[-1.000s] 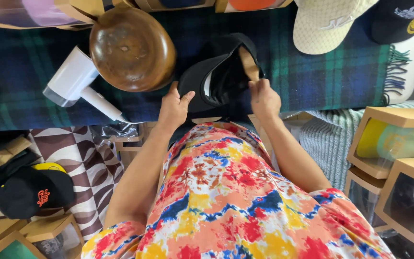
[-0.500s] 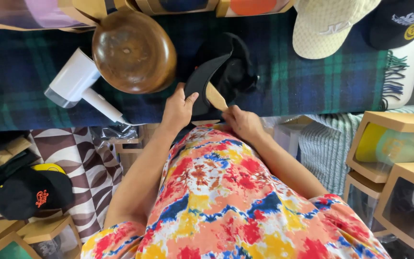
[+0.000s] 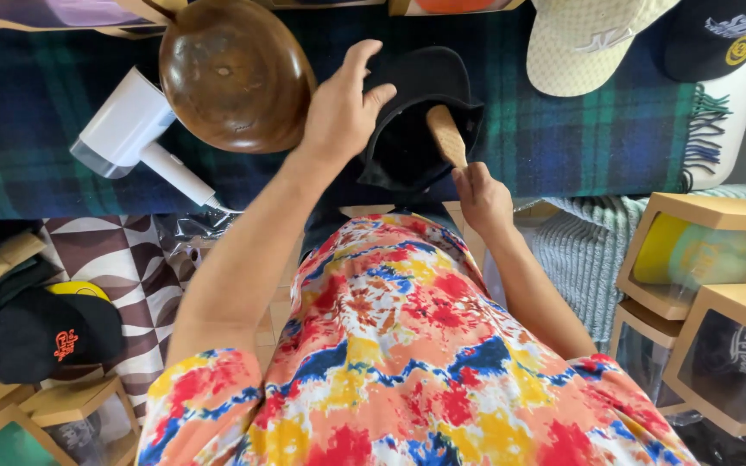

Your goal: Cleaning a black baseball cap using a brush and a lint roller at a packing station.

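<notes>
Shaping a black cap (image 3: 407, 129), mid-tabletop on plaid blanket (image 3: 563, 138): right hand (image 3: 481, 194) gripping wooden paddle (image 3: 447, 134) inside crown; left hand (image 3: 343, 108) spread wide, near wooden bowl (image 3: 230, 73). Next, probably steadying the cap.

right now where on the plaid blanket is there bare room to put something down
Barest: the green-blue plaid blanket between the black cap and the cream cap. Another strip lies below the white handheld steamer. Crowded: the brown wooden dome form, left hand and black cap nearly touch.

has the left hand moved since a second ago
Yes. The left hand has left the black cap's near edge and lifted up the frame, now beside the wooden bowl.
</notes>
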